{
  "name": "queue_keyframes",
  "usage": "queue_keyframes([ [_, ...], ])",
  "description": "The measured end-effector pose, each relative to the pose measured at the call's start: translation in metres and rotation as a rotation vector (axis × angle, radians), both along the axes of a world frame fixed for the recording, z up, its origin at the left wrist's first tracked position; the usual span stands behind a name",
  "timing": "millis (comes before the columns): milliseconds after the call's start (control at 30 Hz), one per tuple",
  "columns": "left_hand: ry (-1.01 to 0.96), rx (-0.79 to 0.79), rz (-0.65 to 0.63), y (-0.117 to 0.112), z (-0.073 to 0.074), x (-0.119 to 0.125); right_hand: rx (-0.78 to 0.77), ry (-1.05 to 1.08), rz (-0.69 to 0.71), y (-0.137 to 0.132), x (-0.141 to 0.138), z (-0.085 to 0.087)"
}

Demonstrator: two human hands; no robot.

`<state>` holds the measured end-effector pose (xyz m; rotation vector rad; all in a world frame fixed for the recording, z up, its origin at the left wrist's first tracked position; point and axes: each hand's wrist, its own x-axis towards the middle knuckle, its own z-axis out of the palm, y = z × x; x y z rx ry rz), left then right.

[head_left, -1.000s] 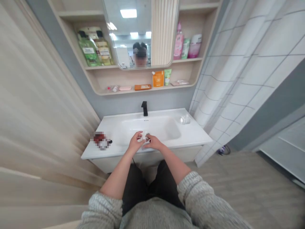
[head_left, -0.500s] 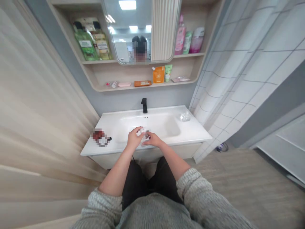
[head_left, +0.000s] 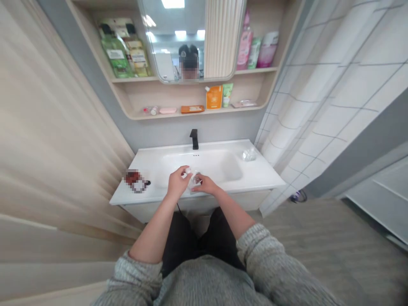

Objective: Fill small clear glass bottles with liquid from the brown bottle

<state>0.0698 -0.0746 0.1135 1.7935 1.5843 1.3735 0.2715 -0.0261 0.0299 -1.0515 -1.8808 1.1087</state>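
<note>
Over the front edge of the white sink [head_left: 226, 168], both hands are close together. My right hand [head_left: 206, 184] is closed around a small clear container [head_left: 195, 177], with something dark inside or behind it. My left hand [head_left: 177, 180] pinches a small white piece [head_left: 188, 170] between thumb and fingertips, right beside the container's upper left. Whether that piece is joined to the container is too small to tell.
A black faucet [head_left: 194, 139] rises behind the basin. A clear plastic package [head_left: 249, 154] lies on the right of the counter. Blurred-out reddish item [head_left: 132, 177] sits at the left. Above, a shelf holds an orange pouch [head_left: 214, 97] and several toiletries.
My left hand has shifted slightly left and up, with the white piece now showing more distinctly at its fingertips. My right hand stays around the clear container. The whole view has moved a little.
</note>
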Motion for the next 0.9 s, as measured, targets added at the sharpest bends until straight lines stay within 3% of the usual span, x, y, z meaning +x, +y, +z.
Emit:
queue_keyframes([
  [167,-0.168,0.033,0.048,-0.016,0.003,-0.020,-0.010,-0.001,-0.017,0.001,0.001,-0.001],
  [333,-0.539,0.081,0.048,-0.061,0.001,-0.088,-0.006,-0.005,-0.011,0.000,0.003,-0.004],
  [500,-0.431,0.127,0.320,-0.130,-0.009,-0.172,-0.007,0.012,-0.012,0.001,0.004,-0.008],
  [600,-0.361,0.158,0.510,-0.156,-0.022,-0.212,-0.013,0.031,-0.001,0.001,0.005,-0.008],
  [667,-0.312,0.078,0.655,-0.157,-0.029,-0.235,-0.022,0.038,0.011,0.002,0.007,-0.007],
  [733,-0.195,-0.104,0.770,-0.146,-0.033,-0.255,-0.021,0.038,0.007,0.002,0.008,-0.006],
  [800,-0.006,-0.275,0.801,-0.123,-0.034,-0.270,-0.012,0.027,-0.014,0.002,0.009,-0.006],
  [900,0.216,-0.370,0.770,-0.081,-0.035,-0.283,-0.006,-0.005,-0.036,0.001,0.008,-0.006],
])
